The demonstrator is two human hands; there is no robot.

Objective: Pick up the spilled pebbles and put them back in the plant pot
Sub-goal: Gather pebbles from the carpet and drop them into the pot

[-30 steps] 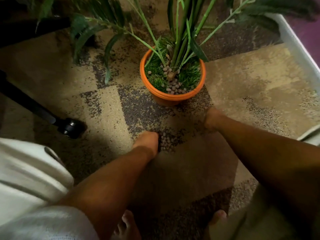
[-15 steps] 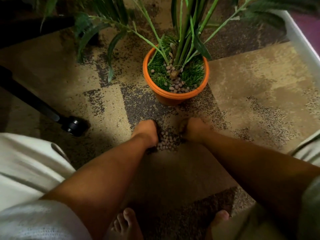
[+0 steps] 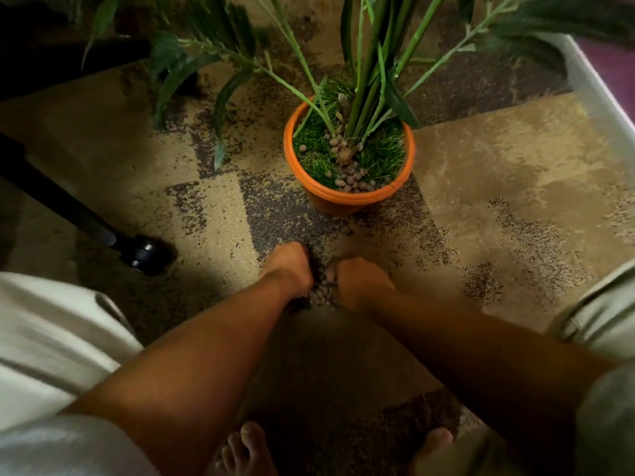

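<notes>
A small pile of brown pebbles (image 3: pixel 321 293) lies on the patterned carpet just in front of the orange plant pot (image 3: pixel 343 198). My left hand (image 3: pixel 287 269) and my right hand (image 3: pixel 360 280) are curled down onto the carpet, pressed against either side of the pile and cupping it between them. My fingers are mostly hidden under the hands. Only a narrow strip of pebbles shows between the two hands. Inside the pot, several more pebbles (image 3: pixel 350 180) rest on green grass around the plant's stems.
A black chair leg with a caster (image 3: pixel 144 257) stands on the carpet to the left. A white frame edge (image 3: pixel 601 94) runs along the far right. Long leaves (image 3: pixel 223 97) overhang the pot's left side. My bare feet (image 3: pixel 247 448) are at the bottom.
My right hand slid left across the carpet toward my left hand. Both hands have closed in on the pebble pile, which is now mostly covered between them.
</notes>
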